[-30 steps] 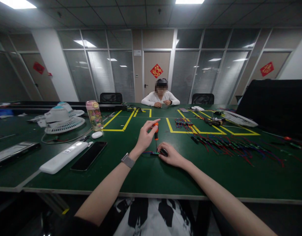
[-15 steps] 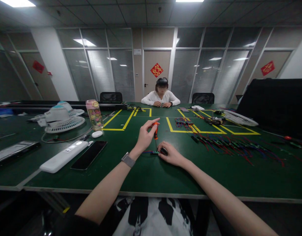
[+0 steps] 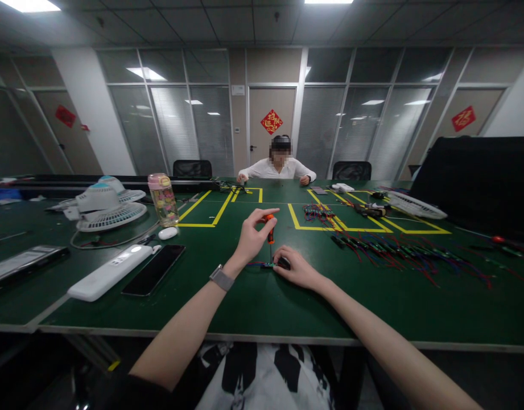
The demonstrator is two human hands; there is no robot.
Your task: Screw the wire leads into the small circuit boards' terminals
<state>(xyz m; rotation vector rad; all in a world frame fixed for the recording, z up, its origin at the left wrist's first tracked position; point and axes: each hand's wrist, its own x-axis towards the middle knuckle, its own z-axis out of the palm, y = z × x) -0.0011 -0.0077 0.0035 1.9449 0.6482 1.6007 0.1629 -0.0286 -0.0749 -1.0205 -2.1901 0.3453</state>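
My left hand [image 3: 251, 236] pinches the orange handle of a small screwdriver [image 3: 269, 230], held upright with its tip down on a small green circuit board [image 3: 268, 265] on the green table [image 3: 253, 296]. A watch sits on that wrist. My right hand [image 3: 298, 269] rests on the table just right of the board, fingers curled over its end and a black part [image 3: 284, 263]. Thin coloured wires trail left from the board.
A black phone [image 3: 153, 270] and a white power strip [image 3: 108, 273] lie to the left, with fans [image 3: 110, 208], a bottle [image 3: 163, 199] and a white mouse [image 3: 168, 233] beyond. Several wired boards [image 3: 393, 250] spread to the right. Another person [image 3: 279, 168] sits across the table.
My hands stay in place; the left fingers shift slightly on the screwdriver handle. The person across the table has spread their hands apart.
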